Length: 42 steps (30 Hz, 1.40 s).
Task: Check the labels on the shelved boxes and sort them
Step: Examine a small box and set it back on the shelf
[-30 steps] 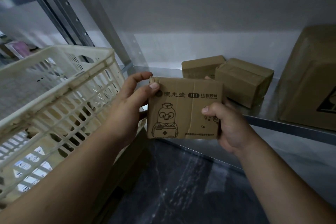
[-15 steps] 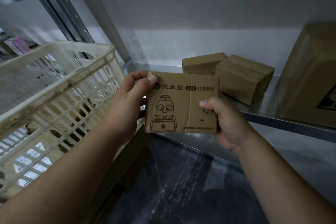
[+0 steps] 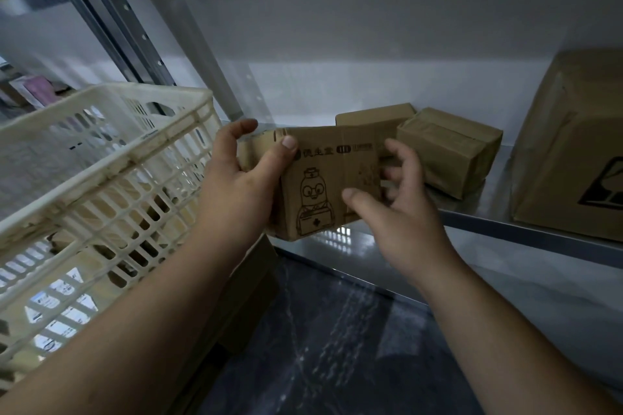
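Small printed box (image 3: 323,178) is held in the air just in front of the metal shelf (image 3: 505,236), cartoon face toward the camera. Creased cardboard: likely light, stiff at the edges, soft on the panels (best taken by the side edges). Left hand (image 3: 242,185) grip pinches the left edge, thumb on front. Right hand (image 3: 394,209) grip is spread and blurred at the right edge. Two small boxes (image 3: 448,152) and a large carton (image 3: 573,145) sit far right; slatted crate (image 3: 101,158) left.

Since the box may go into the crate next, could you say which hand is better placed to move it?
Likely left: the left hand grips the printed box and sits beside the crate; the right hand is on the far side, fingers spread.
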Available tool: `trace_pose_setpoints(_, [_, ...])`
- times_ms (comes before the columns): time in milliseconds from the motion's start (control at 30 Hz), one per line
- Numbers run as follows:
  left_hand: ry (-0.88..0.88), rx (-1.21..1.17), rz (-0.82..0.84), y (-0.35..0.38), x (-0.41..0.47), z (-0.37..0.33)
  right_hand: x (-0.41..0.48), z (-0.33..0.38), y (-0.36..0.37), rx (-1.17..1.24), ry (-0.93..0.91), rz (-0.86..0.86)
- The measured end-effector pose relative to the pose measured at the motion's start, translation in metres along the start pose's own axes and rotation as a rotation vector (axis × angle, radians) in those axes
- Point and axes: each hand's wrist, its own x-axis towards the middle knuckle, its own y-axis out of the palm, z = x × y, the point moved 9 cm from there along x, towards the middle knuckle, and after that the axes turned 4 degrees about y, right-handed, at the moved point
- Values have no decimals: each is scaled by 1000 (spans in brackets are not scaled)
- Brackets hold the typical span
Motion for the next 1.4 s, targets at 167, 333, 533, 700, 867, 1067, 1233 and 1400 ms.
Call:
trace_pose_setpoints(167, [62,174,36,3,-1,-13,-8,10,16,128,-3,127])
trace_pose_setpoints(333, [58,88,-13,0,-4,-24,-3,-3,22,280,107,291])
trace_pose_setpoints(533, [-6,-19,-24,-1,-3,-21,1,-20,18,316,166,360])
trace_pose_setpoints(700, [-56,-112,24,3,-1,-13,3,-28,16,408,173,375])
trace_pose_setpoints(867, [-85,-197,74,5,4,-5,2,-28,19,524,150,412])
trace_pose_setpoints(1067, [-97,-192,98,7,4,-3,1,-27,20,553,140,426])
trace_pose_setpoints(1233, [-194,-49,199,9,4,7,0,-24,15,430,33,452])
trace_pose_setpoints(1400, [-552,-172,454,24,-14,31,-9,-9,15,154,-189,526])
